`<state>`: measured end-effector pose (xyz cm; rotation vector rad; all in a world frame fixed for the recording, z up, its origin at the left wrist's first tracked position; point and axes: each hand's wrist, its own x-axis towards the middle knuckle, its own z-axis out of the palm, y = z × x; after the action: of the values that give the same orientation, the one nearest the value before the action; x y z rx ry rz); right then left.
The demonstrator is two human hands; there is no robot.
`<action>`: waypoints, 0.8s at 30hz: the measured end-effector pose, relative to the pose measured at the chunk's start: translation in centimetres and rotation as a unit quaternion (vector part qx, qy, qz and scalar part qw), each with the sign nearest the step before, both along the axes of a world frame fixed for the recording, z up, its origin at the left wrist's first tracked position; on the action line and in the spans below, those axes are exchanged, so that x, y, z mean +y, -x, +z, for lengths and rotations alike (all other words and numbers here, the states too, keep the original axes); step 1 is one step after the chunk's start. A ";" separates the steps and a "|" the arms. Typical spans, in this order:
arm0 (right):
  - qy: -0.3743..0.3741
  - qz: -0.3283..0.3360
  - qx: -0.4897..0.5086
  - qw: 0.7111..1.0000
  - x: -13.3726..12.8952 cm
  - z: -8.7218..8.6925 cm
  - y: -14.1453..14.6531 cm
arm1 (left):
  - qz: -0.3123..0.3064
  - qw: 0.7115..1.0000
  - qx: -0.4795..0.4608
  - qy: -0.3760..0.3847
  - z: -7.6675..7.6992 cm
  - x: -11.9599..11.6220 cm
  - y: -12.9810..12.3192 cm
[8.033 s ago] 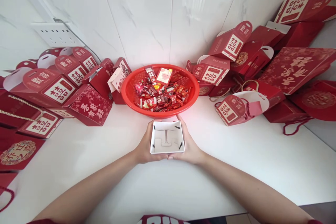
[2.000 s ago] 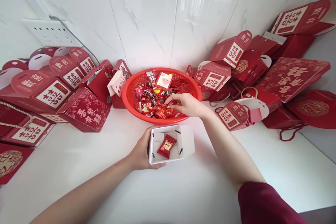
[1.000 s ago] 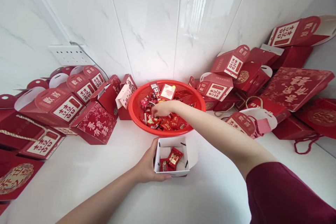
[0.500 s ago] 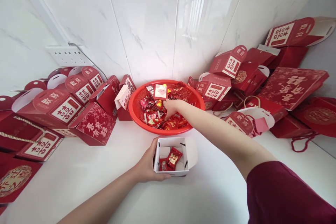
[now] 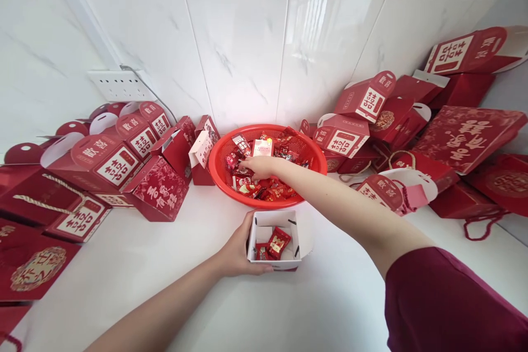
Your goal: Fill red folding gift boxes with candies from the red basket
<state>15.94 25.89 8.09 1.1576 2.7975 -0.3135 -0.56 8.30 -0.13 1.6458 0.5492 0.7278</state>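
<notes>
My left hand [image 5: 240, 250] grips a small white-lined paper box [image 5: 274, 219] from its left side, thumb along the front. The box stands with its top uncovered on the white counter, and a few red-wrapped candies [image 5: 278, 242] lie in it. Behind it is a red plastic basket [image 5: 214, 168] filled with wrapped candies [image 5: 276, 190]. My right hand [image 5: 260, 167] reaches into this basket, fingers pointing left over the candies, with thumb and fingers apart. Its fingertips are partly lost among the wrappers. Beside it rests a pale pink square packet [image 5: 263, 147].
Red gift boxes [image 5: 101, 162] with white character labels crowd the left side, some with rope handles. More red boxes [image 5: 342, 135] are piled at the right. A white tiled wall [image 5: 239, 55] rises behind, with a power strip [image 5: 119, 86] at left.
My right hand has shifted left within the basket, its fingers now nearer the left-hand candies. My left hand still holds the box in place. The whole view has moved slightly.
</notes>
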 end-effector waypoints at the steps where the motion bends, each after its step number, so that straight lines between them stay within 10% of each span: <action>1: 0.004 -0.005 -0.010 1.000 0.0 0.2 0.1 | 0.006 1.000 0.002 -0.007 0.0 0.0 0.0; 8: -0.038 -0.062 0.043 0.996 -5.2 3.9 -4.6 | 0.032 0.998 0.008 -0.044 0.2 -0.2 -0.2; 15: -0.017 -0.098 0.362 0.927 -15.7 5.9 -10.5 | 0.021 0.999 -0.027 -0.024 -0.6 -0.6 -0.5; 24: 0.095 -0.050 0.304 0.947 -18.1 6.5 -10.4 | 0.047 0.997 0.001 -0.057 -0.3 -0.4 -0.7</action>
<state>26.34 7.78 14.59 1.3370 3.0975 -1.0971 0.12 7.89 -0.45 1.7353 0.5988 0.8398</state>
